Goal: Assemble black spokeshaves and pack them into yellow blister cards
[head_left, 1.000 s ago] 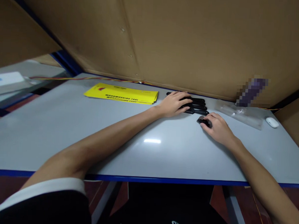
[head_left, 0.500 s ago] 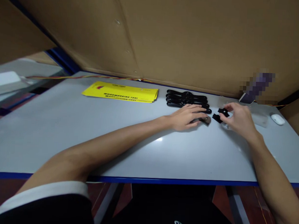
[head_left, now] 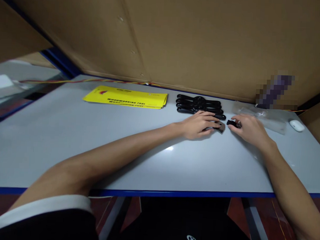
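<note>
My left hand lies palm down over a dark flat metal piece, its fingers spread a little and partly covering it. Right behind that hand, several black handled parts are stacked in a row. My right hand has its thumb and fingers closed round small black parts, just to the right of the metal piece. The fingers hide most of these parts, so their number cannot be made out.
Yellow printed sheets lie at the back left of the grey table. Behind my right hand is a clear plastic bag, with a white mouse farther right. Red and yellow wires run along the back edge by the cardboard wall.
My right hand has moved slightly down and left; the raised black piece in its fingers is now down by the other black piece. My left hand has barely moved.
</note>
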A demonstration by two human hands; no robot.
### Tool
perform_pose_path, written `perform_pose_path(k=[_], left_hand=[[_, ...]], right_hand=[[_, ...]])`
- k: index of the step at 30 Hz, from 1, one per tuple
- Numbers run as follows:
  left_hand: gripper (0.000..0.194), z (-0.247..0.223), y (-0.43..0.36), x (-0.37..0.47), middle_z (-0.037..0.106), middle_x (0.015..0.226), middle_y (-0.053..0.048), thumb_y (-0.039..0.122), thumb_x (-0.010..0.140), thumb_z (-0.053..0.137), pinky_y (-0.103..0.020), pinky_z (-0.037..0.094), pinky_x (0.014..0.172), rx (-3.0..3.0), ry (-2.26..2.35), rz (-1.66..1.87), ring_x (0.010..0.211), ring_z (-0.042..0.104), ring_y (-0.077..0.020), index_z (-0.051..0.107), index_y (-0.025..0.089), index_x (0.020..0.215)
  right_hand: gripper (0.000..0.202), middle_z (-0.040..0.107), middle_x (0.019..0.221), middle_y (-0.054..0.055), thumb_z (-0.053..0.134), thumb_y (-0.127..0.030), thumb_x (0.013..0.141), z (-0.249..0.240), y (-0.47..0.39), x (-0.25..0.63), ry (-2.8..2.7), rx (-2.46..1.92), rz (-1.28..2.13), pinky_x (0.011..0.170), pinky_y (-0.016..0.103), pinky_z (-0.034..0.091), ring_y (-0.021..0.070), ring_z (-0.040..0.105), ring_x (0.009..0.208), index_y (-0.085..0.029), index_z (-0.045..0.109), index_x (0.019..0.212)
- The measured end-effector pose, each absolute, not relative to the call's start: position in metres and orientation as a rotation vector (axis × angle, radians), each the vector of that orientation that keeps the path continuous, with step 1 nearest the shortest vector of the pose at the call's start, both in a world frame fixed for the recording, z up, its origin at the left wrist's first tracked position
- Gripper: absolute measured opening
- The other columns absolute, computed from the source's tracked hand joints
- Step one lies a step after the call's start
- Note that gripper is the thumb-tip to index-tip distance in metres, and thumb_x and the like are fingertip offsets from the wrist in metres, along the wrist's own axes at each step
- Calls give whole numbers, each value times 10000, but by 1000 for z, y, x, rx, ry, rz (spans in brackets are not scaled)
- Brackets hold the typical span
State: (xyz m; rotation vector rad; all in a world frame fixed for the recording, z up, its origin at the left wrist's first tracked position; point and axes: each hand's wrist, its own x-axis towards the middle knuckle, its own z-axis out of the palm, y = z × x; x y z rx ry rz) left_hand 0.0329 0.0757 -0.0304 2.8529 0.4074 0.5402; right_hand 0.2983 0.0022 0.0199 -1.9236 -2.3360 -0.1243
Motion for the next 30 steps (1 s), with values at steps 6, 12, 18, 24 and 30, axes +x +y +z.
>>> perform_pose_path(k=[6,12,18,24,30], left_hand=[[459,-32,77,33,635,1553,-89,336,1072,442,-560,479,1135,2861,399,570,1469,554,-342,660,291,1474],[454,-36,79,33,625,1560,-105,337,1080,425,-561,489,1136,2855,391,609,1439,582,-326,668,281,1459],[448,-35,78,33,655,1494,-140,347,1070,420,-524,491,1125,2836,423,668,1378,605,-314,692,230,1406],[495,-28,72,33,698,1338,-145,405,1099,328,-491,493,1045,2781,642,763,1225,618,-305,718,182,1306],[566,-27,75,32,724,1185,-142,464,1120,256,-455,483,980,2727,782,860,1106,621,-291,723,161,1225]], right_hand=[[309,792,1076,137,606,-344,972,19,3,297,-2391,-1897,-113,807,409,480,324,715,978,-172,784,1156],[304,790,1087,137,591,-331,967,16,6,301,-2415,-1852,-117,862,426,498,330,712,1012,-181,776,1157],[331,777,1060,141,582,-346,952,13,5,301,-2400,-1817,-149,878,460,504,346,693,1001,-181,782,1157],[321,768,1117,141,578,-402,977,16,0,291,-2357,-1555,-136,938,496,488,349,655,1044,-229,787,1149],[306,781,1139,128,620,-409,971,9,-6,272,-2478,-1441,-47,1024,518,458,357,627,1129,-237,770,1175]])
